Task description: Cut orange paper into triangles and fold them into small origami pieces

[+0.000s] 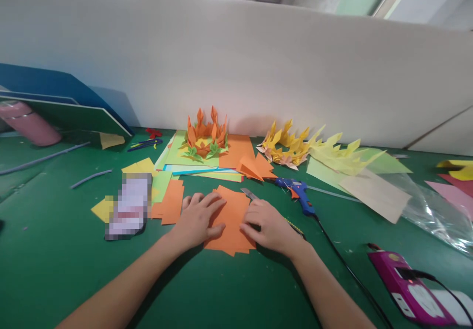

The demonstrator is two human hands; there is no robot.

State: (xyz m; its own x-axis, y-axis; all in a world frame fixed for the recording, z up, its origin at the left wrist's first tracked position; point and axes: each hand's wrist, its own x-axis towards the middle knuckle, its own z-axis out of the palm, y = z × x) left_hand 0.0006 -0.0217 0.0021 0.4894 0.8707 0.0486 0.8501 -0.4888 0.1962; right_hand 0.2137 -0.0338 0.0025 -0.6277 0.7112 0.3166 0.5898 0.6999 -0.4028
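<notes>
A loose stack of orange paper squares (232, 220) lies on the green table between my hands, its edges uneven. My left hand (197, 220) rests on the stack's left side, fingers apart and palm down. At the right edge of the same paper, my right hand (269, 225) has curled fingers, with thumb and forefinger at the sheets. The blade of a utility knife (249, 194) pokes out past the right knuckles, and its yellow-and-black handle shows on the far side of that hand; the middle is hidden. More orange squares (173, 202) lie left of my left hand.
Behind stand an orange paper crown (207, 139) and a yellow one (283, 144). A blue glue gun (301, 196) with a black cord lies right, near a magenta power strip (410, 289). At left are a blurred phone-shaped object (131, 206) and a pink bottle (29, 122).
</notes>
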